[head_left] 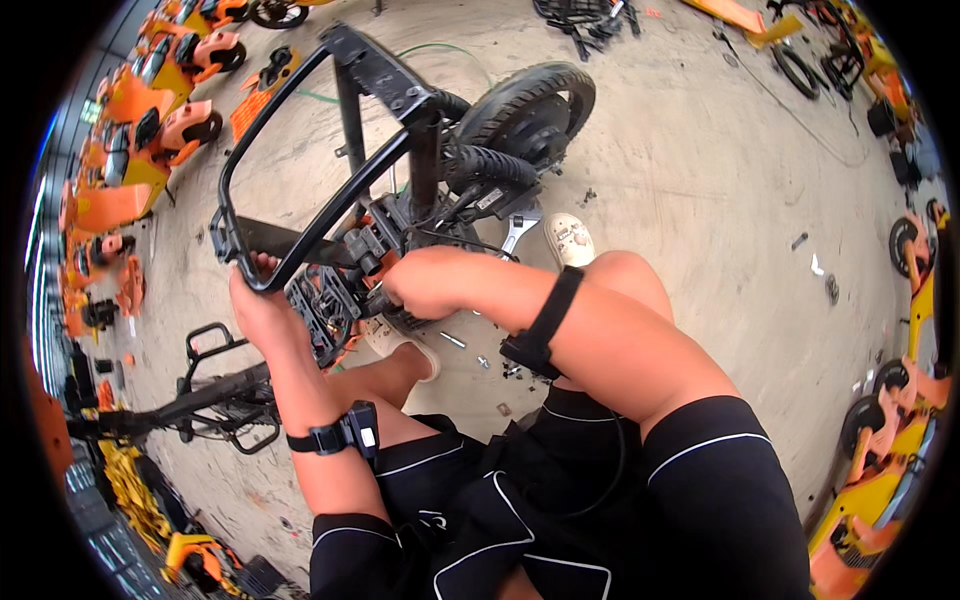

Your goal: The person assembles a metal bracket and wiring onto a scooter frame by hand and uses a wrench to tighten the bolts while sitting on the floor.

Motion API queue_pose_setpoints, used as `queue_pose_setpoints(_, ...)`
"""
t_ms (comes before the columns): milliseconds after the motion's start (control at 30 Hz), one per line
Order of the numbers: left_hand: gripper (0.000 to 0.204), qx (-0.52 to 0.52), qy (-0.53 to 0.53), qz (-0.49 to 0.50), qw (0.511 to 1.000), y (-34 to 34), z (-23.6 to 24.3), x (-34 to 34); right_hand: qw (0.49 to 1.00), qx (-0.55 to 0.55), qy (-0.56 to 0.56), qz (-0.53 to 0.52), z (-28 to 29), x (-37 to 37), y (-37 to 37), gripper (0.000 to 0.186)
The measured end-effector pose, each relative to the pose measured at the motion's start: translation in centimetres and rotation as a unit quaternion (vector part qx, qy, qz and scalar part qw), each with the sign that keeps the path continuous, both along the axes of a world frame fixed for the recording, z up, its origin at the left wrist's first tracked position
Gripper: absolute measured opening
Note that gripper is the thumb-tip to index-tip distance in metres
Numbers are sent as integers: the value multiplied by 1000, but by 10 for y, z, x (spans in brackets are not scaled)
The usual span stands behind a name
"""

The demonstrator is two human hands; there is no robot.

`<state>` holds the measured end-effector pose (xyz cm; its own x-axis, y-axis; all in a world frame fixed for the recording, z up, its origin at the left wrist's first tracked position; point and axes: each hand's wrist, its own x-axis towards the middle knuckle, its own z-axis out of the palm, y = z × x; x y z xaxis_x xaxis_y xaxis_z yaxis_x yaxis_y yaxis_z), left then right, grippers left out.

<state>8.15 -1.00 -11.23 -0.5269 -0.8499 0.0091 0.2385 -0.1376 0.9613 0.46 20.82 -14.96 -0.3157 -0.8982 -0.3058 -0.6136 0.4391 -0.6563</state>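
A stripped scooter's black tubular frame (370, 170) stands in front of me, with its rear wheel (525, 115) and a coil shock absorber (490, 165) on the far side. My left hand (258, 305) is closed around the frame's near lower bend. Low in the frame, among wiring and dark components (325, 300), my right hand (420, 283) has its fingers curled in; their tips and anything in them are hidden. Beyond my right forearm, an adjustable wrench (518, 232) rests beside the wheel mount.
Small metal parts, including a socket-like piece (483, 362), lie on the concrete floor between my feet. Another black frame (215, 395) is at the left. Orange and yellow scooters (150, 140) line the left side, more (890, 450) the right. A loose tyre (796, 73) lies far right.
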Motion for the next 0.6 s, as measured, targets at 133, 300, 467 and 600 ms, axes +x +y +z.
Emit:
queue_pose_setpoints(133,32,-86,-158,9,984,9,15,7,997,-56,-4,-50,10,-15,12,26)
queue_pose_setpoints(300,33,-21,-57,57,997,-13,7,1,985,-72,-138,-79,16,-14,28,24)
queue_pose_setpoints(467,35,-1,4,69,998,-23,-10,-12,988,-63,-78,-115,20,4,21,25)
queue_pose_setpoints(600,33,-58,71,75,993,-20,-25,-28,978,-93,-100,-155,31,22,14,21)
